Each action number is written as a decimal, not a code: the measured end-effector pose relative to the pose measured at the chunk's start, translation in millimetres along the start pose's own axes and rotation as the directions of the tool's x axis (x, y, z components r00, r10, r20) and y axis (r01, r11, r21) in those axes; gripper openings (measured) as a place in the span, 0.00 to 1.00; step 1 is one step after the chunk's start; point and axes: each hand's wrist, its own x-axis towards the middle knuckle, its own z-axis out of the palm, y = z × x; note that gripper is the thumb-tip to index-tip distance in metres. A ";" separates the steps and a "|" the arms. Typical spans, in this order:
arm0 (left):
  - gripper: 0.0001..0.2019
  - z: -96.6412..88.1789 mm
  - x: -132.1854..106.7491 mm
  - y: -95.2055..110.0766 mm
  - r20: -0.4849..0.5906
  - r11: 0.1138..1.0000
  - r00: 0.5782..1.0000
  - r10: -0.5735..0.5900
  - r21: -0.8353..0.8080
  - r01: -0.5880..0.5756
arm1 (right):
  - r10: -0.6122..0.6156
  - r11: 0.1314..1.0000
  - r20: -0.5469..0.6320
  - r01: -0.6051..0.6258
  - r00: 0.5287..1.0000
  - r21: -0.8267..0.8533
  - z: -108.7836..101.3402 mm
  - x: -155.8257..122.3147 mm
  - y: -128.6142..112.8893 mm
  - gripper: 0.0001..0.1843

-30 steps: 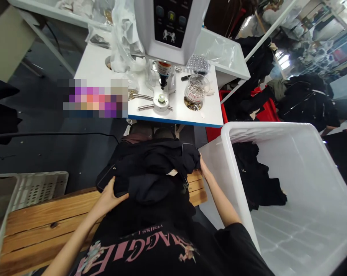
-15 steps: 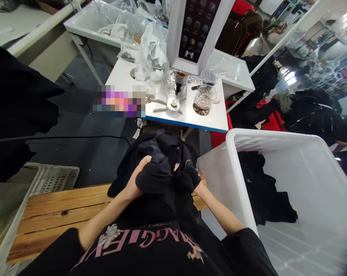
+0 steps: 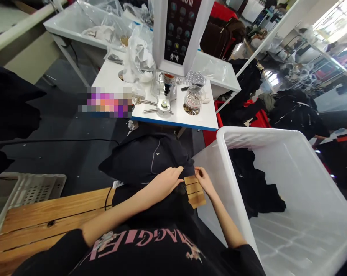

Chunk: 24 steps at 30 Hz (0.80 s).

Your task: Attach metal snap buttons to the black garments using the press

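A black garment (image 3: pixel 138 161) lies spread across my lap, with a pale curved line of stitching or cord and a small shiny metal dot on its upper side. My left hand (image 3: pixel 169 182) reaches across to the garment's right part, its fingers and thumb closing on the cloth there. At the garment's right edge, my right hand (image 3: pixel 203 179) pinches the fabric between thumb and fingertips. In front of my knees stands a white table carrying a pressing machine (image 3: pixel 176 38) with a dark button panel. Below its head is a small round die (image 3: pixel 163 106).
A clear tub of small metal parts (image 3: pixel 194 97) stands on the white table (image 3: pixel 202 119). To my right is a large white bin (image 3: pixel 223 153) with black garments (image 3: pixel 256 188) inside. A slatted wooden bench (image 3: pixel 61 211) is under me. A black cable (image 3: pixel 61 140) crosses at left.
The bunched garment has been turned and laid flatter, showing the pale line and metal dot. My left hand has moved right across it; the view has shifted slightly to the right.
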 end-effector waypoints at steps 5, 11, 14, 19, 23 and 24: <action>0.18 50.3 -16.5 -7.8 0.190 0.993 0.981 0.047 0.099 -0.067 | -0.161 0.971 0.151 0.183 0.975 -0.152 -6.9 -19.4 -39.4 0.27; 0.19 15.2 -24.8 -13.3 0.106 0.998 0.993 0.055 -0.036 -0.051 | -0.212 0.939 0.222 0.261 0.952 -0.225 39.4 14.8 -50.8 0.44; 0.13 -35.0 -40.0 -42.6 -0.231 0.973 0.950 -0.211 -0.141 0.182 | -0.240 0.968 0.216 0.250 0.946 -0.021 29.1 38.5 -41.1 0.33; 0.15 -72.0 -90.3 -125.7 -0.317 0.815 0.793 -0.520 0.094 0.572 | -0.263 0.940 0.275 0.310 0.925 -0.144 15.0 45.3 -26.5 0.37; 0.17 -60.9 -113.3 -138.4 0.090 0.623 0.655 -0.750 0.428 0.655 | -0.254 0.860 0.474 0.421 0.843 -0.288 54.0 27.4 -24.5 0.33; 0.19 -61.0 -110.0 -126.6 0.043 0.592 0.653 -0.756 0.470 0.655 | -0.273 0.823 0.473 0.458 0.838 -0.336 67.0 22.7 -27.2 0.31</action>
